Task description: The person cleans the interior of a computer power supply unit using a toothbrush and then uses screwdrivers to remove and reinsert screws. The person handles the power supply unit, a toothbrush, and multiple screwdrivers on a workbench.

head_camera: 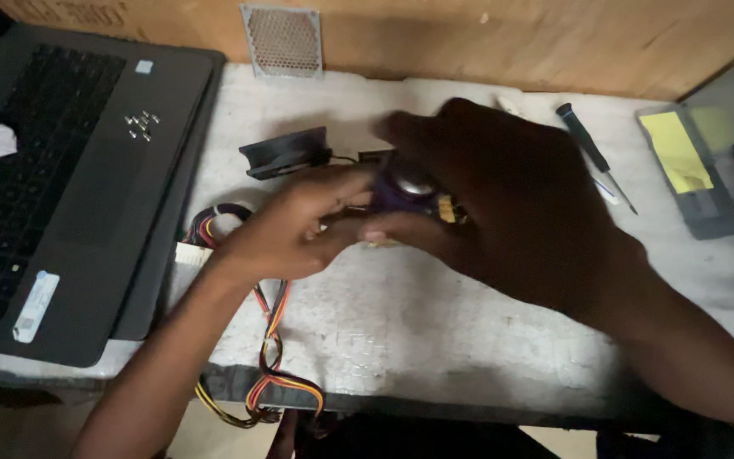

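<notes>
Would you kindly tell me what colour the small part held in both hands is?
Purple, with a silvery round top; the small part shows in the head view.

A purple board [401, 194], red-yellow-black wires [272, 327], a dark grey laptop [87, 187] and a yellow pad [677, 151].

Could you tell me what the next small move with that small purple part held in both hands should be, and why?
Probably lower the small purple part onto the white worktop to steady it: the left hand and right hand hold it raised, it looks blurred, and the screwdriver lies just beyond the right hand.
</notes>
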